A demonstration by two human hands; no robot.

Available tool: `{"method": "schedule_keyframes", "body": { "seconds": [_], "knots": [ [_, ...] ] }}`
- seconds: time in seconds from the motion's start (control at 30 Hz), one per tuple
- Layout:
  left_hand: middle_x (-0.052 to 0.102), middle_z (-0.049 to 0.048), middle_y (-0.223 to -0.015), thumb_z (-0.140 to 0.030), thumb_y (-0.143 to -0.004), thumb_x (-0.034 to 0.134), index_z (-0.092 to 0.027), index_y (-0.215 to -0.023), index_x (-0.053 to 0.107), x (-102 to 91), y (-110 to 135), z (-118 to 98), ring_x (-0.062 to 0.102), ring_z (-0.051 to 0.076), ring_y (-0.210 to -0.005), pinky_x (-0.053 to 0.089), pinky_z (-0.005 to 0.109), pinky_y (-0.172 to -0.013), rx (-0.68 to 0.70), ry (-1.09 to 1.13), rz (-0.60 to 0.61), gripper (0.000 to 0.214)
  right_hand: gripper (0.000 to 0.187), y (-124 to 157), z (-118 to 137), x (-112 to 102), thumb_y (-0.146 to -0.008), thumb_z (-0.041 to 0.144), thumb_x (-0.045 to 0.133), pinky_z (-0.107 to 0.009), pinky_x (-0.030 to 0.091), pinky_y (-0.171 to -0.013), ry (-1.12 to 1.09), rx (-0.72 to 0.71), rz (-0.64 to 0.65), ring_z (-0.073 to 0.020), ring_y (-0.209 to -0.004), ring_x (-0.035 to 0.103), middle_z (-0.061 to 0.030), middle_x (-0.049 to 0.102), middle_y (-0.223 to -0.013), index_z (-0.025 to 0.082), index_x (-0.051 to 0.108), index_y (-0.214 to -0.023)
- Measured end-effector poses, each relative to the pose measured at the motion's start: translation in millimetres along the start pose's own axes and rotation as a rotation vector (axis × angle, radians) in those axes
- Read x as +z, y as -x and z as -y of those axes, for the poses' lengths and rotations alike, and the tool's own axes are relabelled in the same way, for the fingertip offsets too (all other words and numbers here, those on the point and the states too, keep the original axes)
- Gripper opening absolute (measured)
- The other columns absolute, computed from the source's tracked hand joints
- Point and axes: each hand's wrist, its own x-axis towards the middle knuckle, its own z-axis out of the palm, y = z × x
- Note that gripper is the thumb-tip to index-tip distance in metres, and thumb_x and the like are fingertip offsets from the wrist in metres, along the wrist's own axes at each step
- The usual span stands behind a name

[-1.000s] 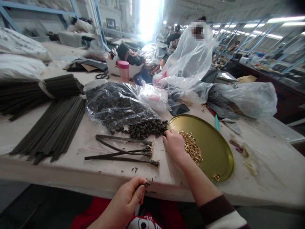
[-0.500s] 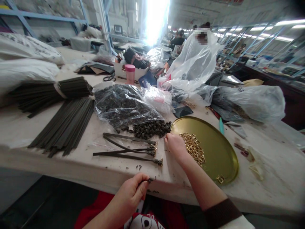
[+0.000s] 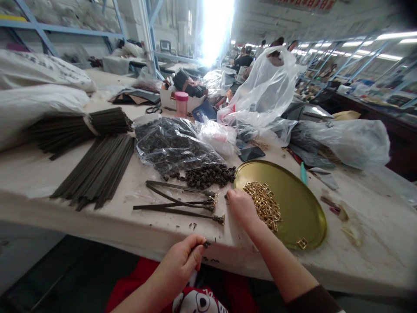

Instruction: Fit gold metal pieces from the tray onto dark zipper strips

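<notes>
My left hand (image 3: 187, 256) is closed at the table's front edge, thumb and forefinger pinching a small dark piece (image 3: 206, 244); the rest of it is hidden. Beside the gold tray (image 3: 299, 204), my right hand (image 3: 241, 206) has its fingertips pressed together on what looks like a small dark loop (image 3: 226, 197). Just beyond lies a pile of dark strap loops (image 3: 211, 175). Gold buckles (image 3: 263, 204) are heaped on the tray, partly behind my right hand. Left of that hand lie several dark straps (image 3: 176, 209) with gold buckles at their right ends.
A clear bag of dark loops (image 3: 176, 143) lies behind the pile. Dark strips (image 3: 97, 167) and a tied bundle (image 3: 107, 121) are at left. Farther back stand a pink-lidded jar (image 3: 181, 104) and plastic bags (image 3: 345, 139). A teal tool (image 3: 303, 174) lies beyond the tray.
My right hand has come slightly nearer, away from the pile of loops, with a dark bit now showing at its fingertips. My left hand stays nearly still. The view has shifted slightly.
</notes>
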Motion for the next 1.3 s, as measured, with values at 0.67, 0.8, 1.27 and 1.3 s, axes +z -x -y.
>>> {"method": "schedule_keyframes", "body": {
  "seconds": [0.67, 0.8, 1.27, 1.3],
  "knots": [
    [0.043, -0.0047, -0.056, -0.036, -0.087, 0.034, -0.016, -0.083, 0.050, -3.5, -9.7, -1.2, 0.042, 0.011, -0.053, 0.033, 0.020, -0.053, -0.060, -0.018, 0.020, 0.027, 0.008, -3.0, 0.9, 1.1, -0.082, 0.019, 0.051, -0.025, 0.032, -0.064, -0.061, 0.005, 0.015, -0.0165, -0.076, 0.057, -0.0047, 0.062, -0.081, 0.018, 0.059, -0.085],
    [0.043, -0.0046, -0.057, -0.036, -0.087, 0.034, -0.016, -0.082, 0.050, -3.0, -9.2, -0.9, 0.041, 0.010, -0.054, 0.032, 0.020, -0.052, -0.048, -0.021, 0.016, 0.026, 0.013, 2.4, 5.6, 0.9, -0.083, 0.014, 0.048, -0.026, 0.031, -0.063, -0.029, -0.023, 0.007, -0.0170, -0.072, 0.056, -0.0055, 0.063, -0.081, 0.018, 0.060, -0.087],
    [0.043, -0.0047, -0.055, -0.037, -0.085, 0.036, -0.017, -0.080, 0.049, -2.9, -8.9, -5.6, 0.041, 0.011, -0.053, 0.033, 0.019, -0.053, -0.076, 0.004, 0.011, 0.025, 0.016, 9.9, 12.3, 4.1, -0.085, 0.013, 0.044, -0.027, 0.030, -0.063, -0.013, -0.071, -0.002, -0.0188, -0.075, 0.055, -0.0084, 0.062, -0.083, 0.016, 0.058, -0.090],
    [0.043, -0.0048, -0.055, -0.037, -0.086, 0.035, -0.017, -0.080, 0.049, -2.9, -8.9, -5.8, 0.041, 0.011, -0.053, 0.033, 0.019, -0.053, -0.078, -0.003, 0.011, 0.025, 0.015, 8.3, 11.5, 4.4, -0.085, 0.014, 0.044, -0.027, 0.030, -0.063, -0.028, -0.063, 0.000, -0.0183, -0.075, 0.055, -0.0080, 0.062, -0.084, 0.017, 0.058, -0.091]
  ]
}}
